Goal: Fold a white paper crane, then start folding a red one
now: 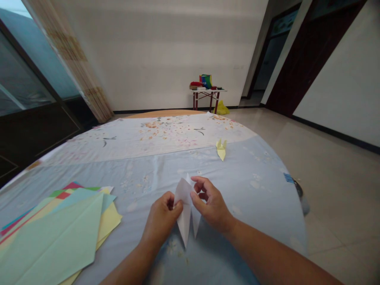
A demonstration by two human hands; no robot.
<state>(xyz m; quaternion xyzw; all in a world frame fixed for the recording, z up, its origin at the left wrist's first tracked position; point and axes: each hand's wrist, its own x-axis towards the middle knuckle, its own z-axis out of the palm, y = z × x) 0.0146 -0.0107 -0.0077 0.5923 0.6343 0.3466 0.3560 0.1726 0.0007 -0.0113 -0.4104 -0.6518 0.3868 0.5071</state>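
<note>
A piece of folded white paper [184, 215] is held between both hands just above the blue tablecloth, with two narrow points hanging toward me and another tip rising at the far end. My left hand [162, 217] pinches its left side between thumb and bent fingers. On the right side, my right hand [212, 204] grips the paper with thumb and fingers, partly hiding that edge. Beyond my right hand, a small pale yellow folded paper figure [221, 149] lies on the cloth, two ear-like tips pointing away from me.
A stack of coloured paper sheets [59, 233], pale green on top, lies at the table's left. The round table carries a blue floral cloth [255, 178] and a white floral one [127, 136]. A small side table [208, 92] with bags and boxes stands by the far wall.
</note>
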